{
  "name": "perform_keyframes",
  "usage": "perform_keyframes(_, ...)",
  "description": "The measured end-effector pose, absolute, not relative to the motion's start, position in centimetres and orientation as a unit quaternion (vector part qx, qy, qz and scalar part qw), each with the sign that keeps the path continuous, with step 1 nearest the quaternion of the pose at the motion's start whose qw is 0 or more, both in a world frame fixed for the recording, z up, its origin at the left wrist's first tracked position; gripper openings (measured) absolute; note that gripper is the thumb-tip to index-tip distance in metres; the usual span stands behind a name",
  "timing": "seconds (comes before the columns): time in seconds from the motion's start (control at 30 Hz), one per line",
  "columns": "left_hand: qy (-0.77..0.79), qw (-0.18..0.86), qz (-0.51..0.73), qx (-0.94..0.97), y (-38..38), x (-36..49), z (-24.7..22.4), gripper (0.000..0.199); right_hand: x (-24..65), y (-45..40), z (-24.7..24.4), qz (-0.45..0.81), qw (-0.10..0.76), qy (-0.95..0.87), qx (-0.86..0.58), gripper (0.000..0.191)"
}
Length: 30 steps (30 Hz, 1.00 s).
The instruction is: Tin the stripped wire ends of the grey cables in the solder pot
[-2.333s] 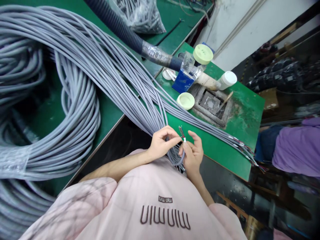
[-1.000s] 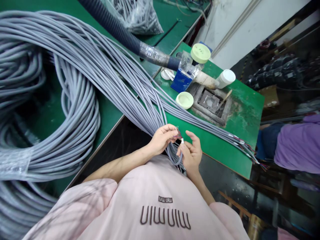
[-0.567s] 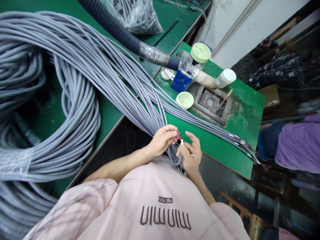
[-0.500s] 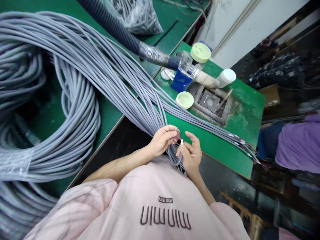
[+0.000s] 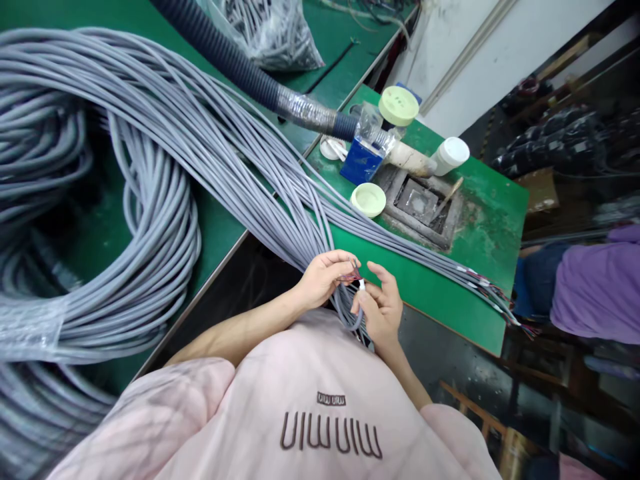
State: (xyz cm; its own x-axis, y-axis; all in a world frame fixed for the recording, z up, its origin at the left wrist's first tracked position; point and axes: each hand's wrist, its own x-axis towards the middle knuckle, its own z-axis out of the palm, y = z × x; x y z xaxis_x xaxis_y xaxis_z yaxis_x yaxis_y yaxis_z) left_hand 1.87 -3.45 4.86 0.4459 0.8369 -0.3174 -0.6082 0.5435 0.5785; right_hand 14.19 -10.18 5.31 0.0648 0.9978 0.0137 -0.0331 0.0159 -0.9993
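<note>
Close to my body, my right hand pinches the end of a grey cable just below its white sleeve. Thin reddish and dark wires fan out of that end. My left hand has its thumb and fingers closed on these wires. Beneath and behind my hands runs a thick bundle of grey cables, coming from a large coil at the left. Other cable ends with bare coloured wires lie along the right edge of the green table.
A ribbed black hose reaches over the table to a blue box. Near it are a pale dish, a white jar and a square metal pot with a stick. At the right is a person in purple.
My hands hold almost the same place. The thin wires have shifted slightly between my left fingers, and the view has moved a little.
</note>
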Motion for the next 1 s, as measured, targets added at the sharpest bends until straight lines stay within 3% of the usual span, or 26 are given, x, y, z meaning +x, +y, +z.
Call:
perform_keyframes(0.43, 0.27, 0.853, 0.413, 0.169, -3.8, 3.1, 5.2, 0.021, 16.0, -9.6, 7.3, 0.529, 0.482, -0.47, -0.518, 0.048)
perform_keyframes(0.6, 0.287, 0.84, 0.425, 0.178, -4.0, 3.9, 5.5, 0.022, 16.1, -9.0, 7.8, 0.445, 0.433, -0.521, -0.586, 0.049)
perform_keyframes(0.87, 0.257, 0.878, 0.37, 0.164, -4.2, 4.7, 5.6, 0.02, 16.4, -8.9, 6.4, 0.344, 0.476, -0.56, -0.584, 0.02)
perform_keyframes(1.0, 0.266, 0.863, 0.393, 0.173, -4.5, 5.2, 5.7, 0.021, 16.5, -8.8, 5.7, 0.311, 0.53, -0.538, -0.577, 0.015)
